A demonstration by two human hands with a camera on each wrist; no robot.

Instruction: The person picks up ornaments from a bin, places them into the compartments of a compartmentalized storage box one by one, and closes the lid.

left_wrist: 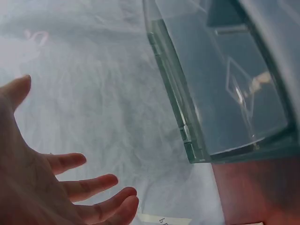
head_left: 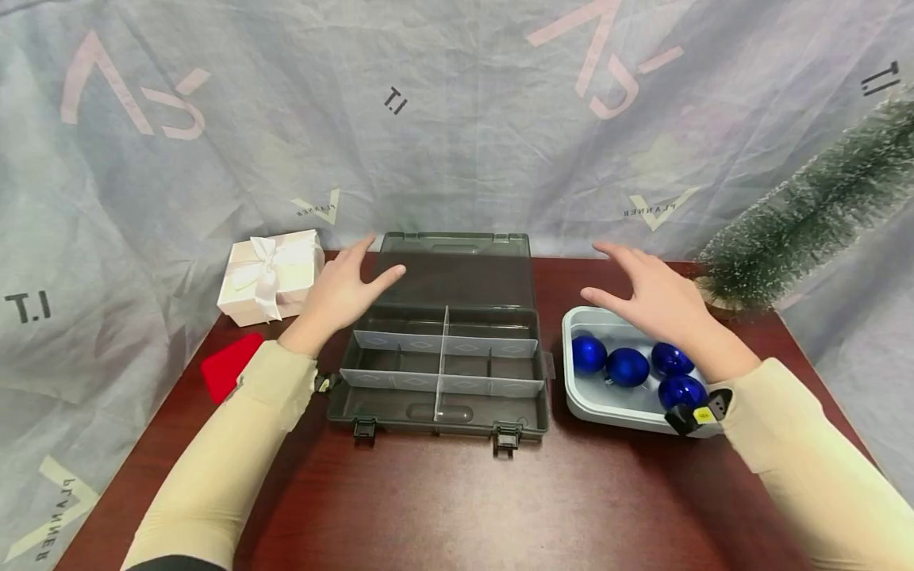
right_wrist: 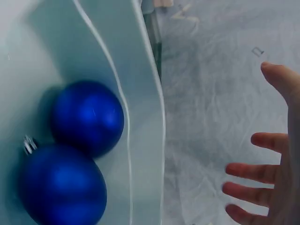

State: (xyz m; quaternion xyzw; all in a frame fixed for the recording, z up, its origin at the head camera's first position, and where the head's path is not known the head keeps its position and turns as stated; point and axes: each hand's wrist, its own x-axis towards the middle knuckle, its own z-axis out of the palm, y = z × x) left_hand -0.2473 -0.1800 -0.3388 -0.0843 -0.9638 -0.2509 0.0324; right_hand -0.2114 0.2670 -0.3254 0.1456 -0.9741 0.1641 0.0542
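Note:
A dark translucent compartment box (head_left: 439,400) lies with its lid (head_left: 457,277) raised at the back, pale dividers (head_left: 400,341) splitting its inside. My left hand (head_left: 343,289) hovers at the box's left side, fingers and thumb spread, holding nothing. On the right, my right hand (head_left: 657,297) is held above a light grey tub (head_left: 581,404), thumb apart from the fingers, nothing in it. Several blue Christmas baubles (head_left: 627,367) lie in that tub; in the right wrist view two of them, one a matte blue bauble (right_wrist: 86,119), show close up beside the tub wall.
A white gift box (head_left: 271,274) with a ribbon bow stands at the back left, a red flat piece (head_left: 230,369) in front of it. At the right back leans a frosted artificial tree (head_left: 807,214). Grey printed cloth (head_left: 464,119) hangs behind the brown table (head_left: 457,507).

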